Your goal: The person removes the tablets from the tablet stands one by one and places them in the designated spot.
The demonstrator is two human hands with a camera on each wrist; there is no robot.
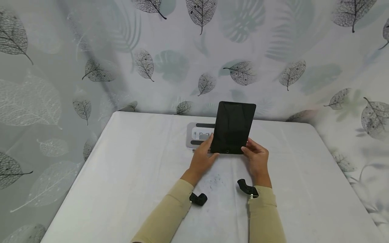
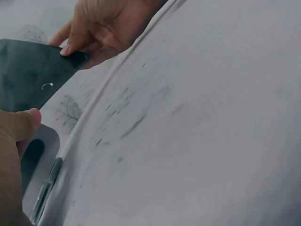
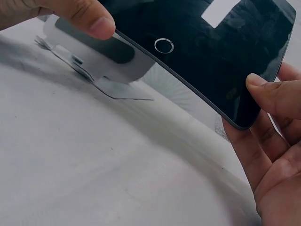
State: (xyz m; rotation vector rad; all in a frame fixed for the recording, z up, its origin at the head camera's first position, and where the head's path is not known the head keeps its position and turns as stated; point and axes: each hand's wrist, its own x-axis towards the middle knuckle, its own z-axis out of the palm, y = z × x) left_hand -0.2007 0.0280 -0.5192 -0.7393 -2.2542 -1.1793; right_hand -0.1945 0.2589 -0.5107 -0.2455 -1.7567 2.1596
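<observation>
A black tablet [image 1: 233, 128] with a dark screen and a round home button is held up, tilted, over the far part of the table. My left hand [image 1: 202, 157] grips its lower left edge, thumb at the front. At the lower right corner my right hand [image 1: 256, 157] pinches it, with the thumb on the screen and fingers behind, as the right wrist view shows at the tablet [image 3: 197, 52]. Behind it lies a flat grey and white device [image 1: 199, 135] with rounded corners and dark strips, partly hidden by the tablet and left hand.
The white-covered table [image 1: 133, 175] reaches back to a leaf-patterned curtain [image 1: 182, 67]. Faint dark smudges [image 1: 215, 182] mark the cloth between the forearms. Black wrist mounts [image 1: 199, 199] sit at both sleeves.
</observation>
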